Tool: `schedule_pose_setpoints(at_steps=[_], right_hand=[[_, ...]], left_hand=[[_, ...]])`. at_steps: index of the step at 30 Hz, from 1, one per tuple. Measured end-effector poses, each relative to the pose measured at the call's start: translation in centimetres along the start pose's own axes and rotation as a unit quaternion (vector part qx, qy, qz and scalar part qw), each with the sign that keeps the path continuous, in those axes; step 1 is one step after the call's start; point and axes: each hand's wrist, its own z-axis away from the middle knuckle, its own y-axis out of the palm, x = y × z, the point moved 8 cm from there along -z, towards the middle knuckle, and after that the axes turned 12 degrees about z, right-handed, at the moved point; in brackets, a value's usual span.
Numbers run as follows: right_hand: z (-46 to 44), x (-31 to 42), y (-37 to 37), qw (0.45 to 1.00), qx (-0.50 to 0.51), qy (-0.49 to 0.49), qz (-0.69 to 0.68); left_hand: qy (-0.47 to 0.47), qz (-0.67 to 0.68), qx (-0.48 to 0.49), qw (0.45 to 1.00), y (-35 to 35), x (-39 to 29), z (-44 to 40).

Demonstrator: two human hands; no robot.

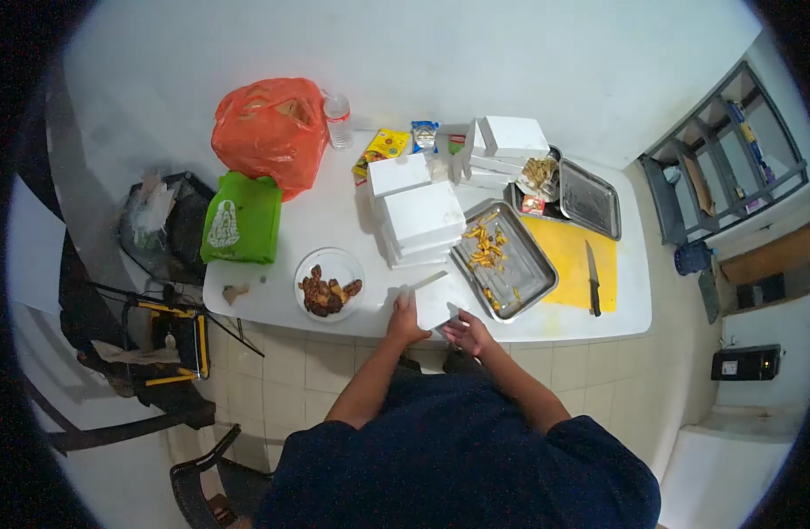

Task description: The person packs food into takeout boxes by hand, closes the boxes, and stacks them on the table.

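Lying between two bare hands at the near edge of the table (581,326), a white box (437,304) is seen. Its left side is grasped by the left hand (408,320), fingers bent against it. Its near right corner is met by the right hand (468,334), fingers partly spread; whether that corner is clasped or only touched cannot be told. Box: plain, pale, angular; a greyish strip is shown along the far edge; whether the lid is closed cannot be made out. It is flanked by a metal tray (526,262), right, and a plate (298,286), left.
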Motion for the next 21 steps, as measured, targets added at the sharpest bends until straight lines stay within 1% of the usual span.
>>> schedule_pose_setpoints(at_steps=[3, 6, 9, 12, 18, 21], right_hand=[[0.5, 0.7, -0.1, 1.000, 0.004, -0.005, -0.029], [0.8, 1.1, -0.1, 0.998, 0.014, 0.028, -0.061], [1.5, 1.7, 0.2, 0.998, 0.026, 0.034, -0.048], [0.6, 1.6, 0.0, 0.996, 0.059, 0.056, -0.040], [0.2, 1.6, -0.1, 0.994, 0.079, 0.071, -0.019], [-0.2, 1.6, -0.5, 0.996, 0.061, 0.070, -0.020]], left_hand=[[0.003, -0.007, -0.019, 1.000, 0.6, -0.6, 0.2], [-0.018, -0.007, -0.009, 1.000, 1.0, -0.8, 0.2], [-0.014, -0.024, -0.024, 0.999, 1.7, -0.6, 0.3], [0.002, -0.050, -0.036, 0.998, 2.4, -0.4, 0.0], [-0.053, -0.045, -0.034, 0.997, 2.7, -0.3, -0.1], [-0.030, -0.064, -0.047, 0.996, 2.9, -0.6, -0.3]])
